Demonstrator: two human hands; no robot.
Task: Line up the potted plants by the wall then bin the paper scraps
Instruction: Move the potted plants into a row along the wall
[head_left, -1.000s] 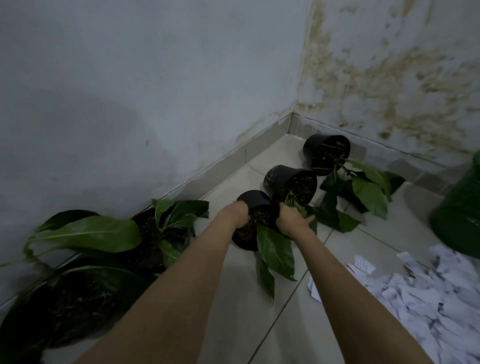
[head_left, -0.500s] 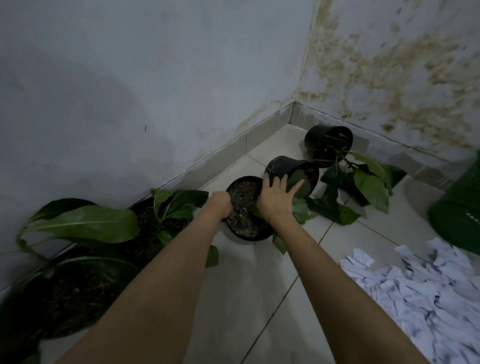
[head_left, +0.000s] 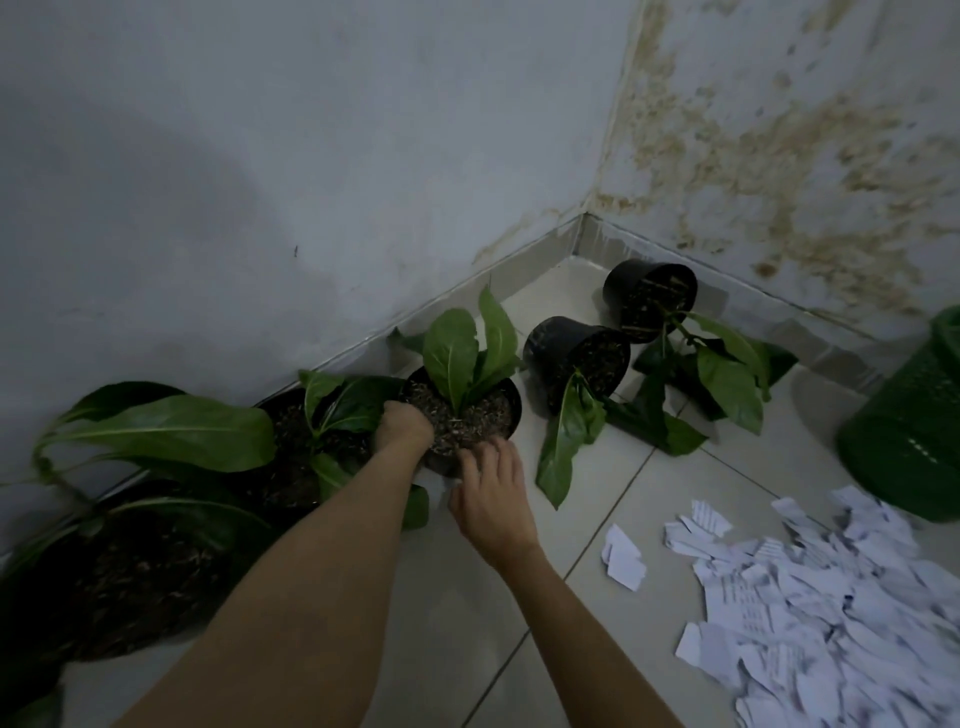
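A small black potted plant (head_left: 470, 410) stands upright by the left wall's skirting. My left hand (head_left: 402, 428) grips its rim on the left side. My right hand (head_left: 491, 499) touches the pot's near side, fingers spread. Two bigger potted plants (head_left: 291, 447) (head_left: 119, 561) stand in a row along the wall to its left. Two more black pots (head_left: 576, 356) (head_left: 649, 296) lie tipped on their sides toward the corner, leaves sprawled on the tiles. A heap of white paper scraps (head_left: 810, 597) covers the floor at the right.
A green mesh bin (head_left: 909, 431) lies on its side at the right edge, near the stained back wall (head_left: 779, 156). Bare floor tiles (head_left: 467, 597) lie between my arms and the scraps.
The pot I hold went from lying on its side to standing upright next to the wall. My right hand slid from the plant's leaves down to the pot's near side.
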